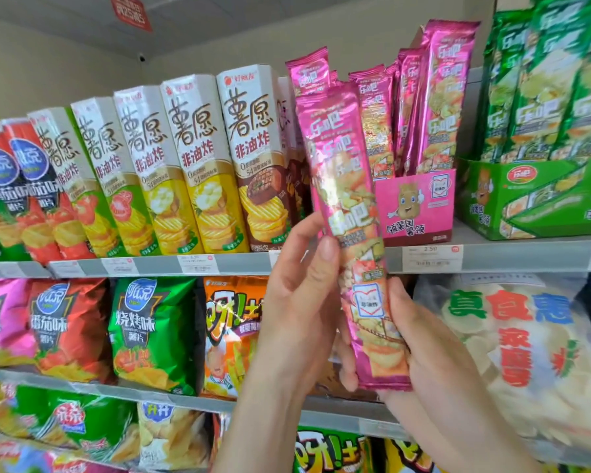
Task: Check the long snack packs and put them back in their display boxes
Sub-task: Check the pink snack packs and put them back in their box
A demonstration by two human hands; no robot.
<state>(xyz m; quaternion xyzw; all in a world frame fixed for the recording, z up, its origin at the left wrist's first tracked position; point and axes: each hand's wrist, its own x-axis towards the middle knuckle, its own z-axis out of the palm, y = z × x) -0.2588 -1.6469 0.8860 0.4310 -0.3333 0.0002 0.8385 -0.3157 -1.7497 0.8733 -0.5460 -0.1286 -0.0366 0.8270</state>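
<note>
A long pink snack pack (pixel 345 199) stands nearly upright in front of the upper shelf, held by both hands. My left hand (pixel 301 302) grips its left edge near the middle, thumb on the front. My right hand (pixel 420 349) holds its lower end from the right and behind. Behind it stands the pink display box (pixel 420 203) with several more pink packs (pixel 437 104) standing upright in it. To the right a green display box (pixel 539 199) holds several long green packs (pixel 539 83).
Tall chip cartons (pixel 191 165) fill the upper shelf on the left. A grey shelf rail (pixel 492 257) carries price tags. Chip bags (pixel 147 332) sit on the lower shelves, and a large clear bag of crackers (pixel 526 353) lies at right.
</note>
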